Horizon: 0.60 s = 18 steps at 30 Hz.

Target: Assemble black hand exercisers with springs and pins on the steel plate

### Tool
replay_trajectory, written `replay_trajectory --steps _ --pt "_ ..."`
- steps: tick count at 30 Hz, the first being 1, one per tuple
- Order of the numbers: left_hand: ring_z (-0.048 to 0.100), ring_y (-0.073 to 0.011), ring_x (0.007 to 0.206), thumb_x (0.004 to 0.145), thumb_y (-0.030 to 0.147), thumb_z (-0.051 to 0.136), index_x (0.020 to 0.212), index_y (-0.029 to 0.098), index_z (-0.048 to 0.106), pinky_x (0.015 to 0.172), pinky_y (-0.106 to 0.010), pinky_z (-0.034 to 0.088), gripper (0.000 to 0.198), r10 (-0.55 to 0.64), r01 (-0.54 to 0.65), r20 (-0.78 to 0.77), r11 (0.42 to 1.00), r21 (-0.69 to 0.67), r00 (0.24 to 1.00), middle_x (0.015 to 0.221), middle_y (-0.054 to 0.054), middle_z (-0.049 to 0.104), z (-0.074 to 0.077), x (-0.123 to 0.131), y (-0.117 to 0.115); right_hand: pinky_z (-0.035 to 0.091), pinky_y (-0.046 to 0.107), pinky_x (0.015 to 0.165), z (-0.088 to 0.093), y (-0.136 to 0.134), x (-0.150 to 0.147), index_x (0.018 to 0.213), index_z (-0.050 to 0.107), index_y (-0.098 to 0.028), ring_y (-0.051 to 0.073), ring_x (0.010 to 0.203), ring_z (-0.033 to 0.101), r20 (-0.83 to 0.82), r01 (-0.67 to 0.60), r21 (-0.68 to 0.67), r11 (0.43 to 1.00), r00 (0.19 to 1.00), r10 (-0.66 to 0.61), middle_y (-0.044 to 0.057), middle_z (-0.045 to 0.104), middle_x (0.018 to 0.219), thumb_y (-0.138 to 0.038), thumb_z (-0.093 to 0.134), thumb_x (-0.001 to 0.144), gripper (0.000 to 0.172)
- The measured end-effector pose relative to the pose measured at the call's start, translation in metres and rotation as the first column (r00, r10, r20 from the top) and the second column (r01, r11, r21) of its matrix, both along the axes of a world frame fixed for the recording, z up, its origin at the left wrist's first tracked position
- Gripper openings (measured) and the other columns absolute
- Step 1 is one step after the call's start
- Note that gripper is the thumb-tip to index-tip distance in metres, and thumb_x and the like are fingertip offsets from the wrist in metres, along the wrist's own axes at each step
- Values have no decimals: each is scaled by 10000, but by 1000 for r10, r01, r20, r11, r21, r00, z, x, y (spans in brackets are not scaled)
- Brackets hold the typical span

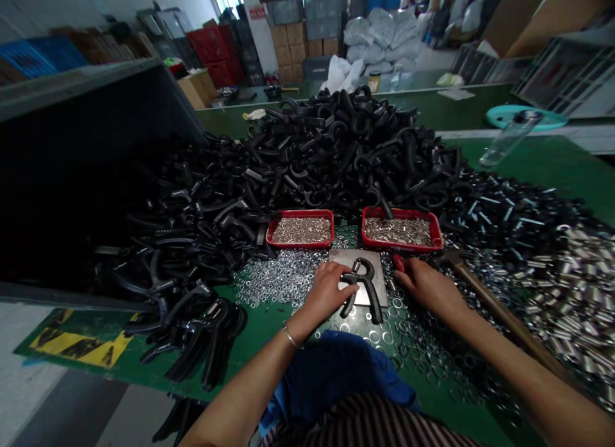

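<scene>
My left hand [331,287] is closed on the left side of a black plastic spring clamp [369,285], two-legged with a curved top. The clamp lies on a square metal plate [339,260] in front of me. Just right of the plate, my right hand [430,285] has its fingers wrapped round a tool with a red handle [398,262]; the tool's other end is hard to make out. Behind the plate stand a red tray of small metal pieces [272,235] on the left and a red tray of small pins [436,234] on the right.
A large heap of black clamp parts [336,139] covers the back of the green table. A hammer [500,309] lies beside my right forearm. Loose nuts [278,277], rings [403,328] and metal sleeves [571,293] are spread around. Assembled-looking clamps [206,335] lie at the left edge.
</scene>
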<state>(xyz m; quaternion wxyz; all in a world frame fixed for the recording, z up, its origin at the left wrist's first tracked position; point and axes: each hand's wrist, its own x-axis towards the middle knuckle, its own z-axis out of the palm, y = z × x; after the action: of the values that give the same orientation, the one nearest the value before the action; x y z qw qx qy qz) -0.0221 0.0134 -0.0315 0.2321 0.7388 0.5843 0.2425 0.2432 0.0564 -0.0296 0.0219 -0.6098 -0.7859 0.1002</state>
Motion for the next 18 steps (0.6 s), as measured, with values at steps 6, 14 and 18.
replay_trajectory --steps 6,14,18 --pt "520 -258 1121 860 312 676 1136 210 625 991 -424 392 298 77 -75 -45 997 33 996 1133 -70 626 -4 -1 6 490 335 610 14 9 7 993 517 -184 283 730 711 -38 24 -43 999 999 -26 140 724 832 -426 461 956 252" --pt "510 -248 1140 848 339 704 1152 222 592 1007 -403 378 344 -14 14 15 999 43 1000 1161 -46 624 -7 -1 6 600 381 690 40 10 -32 1032 490 -260 226 741 718 -877 -7 -154 988 461 -133 55 729 942 -529 517 932 288" --pt "504 -248 1159 854 330 701 1161 221 583 1012 -406 369 347 17 -17 15 1000 19 1000 1177 -47 624 -8 7 1 619 381 640 18 10 -70 1006 446 -277 238 746 730 -914 20 -245 969 330 -238 49 739 950 -588 547 903 343"
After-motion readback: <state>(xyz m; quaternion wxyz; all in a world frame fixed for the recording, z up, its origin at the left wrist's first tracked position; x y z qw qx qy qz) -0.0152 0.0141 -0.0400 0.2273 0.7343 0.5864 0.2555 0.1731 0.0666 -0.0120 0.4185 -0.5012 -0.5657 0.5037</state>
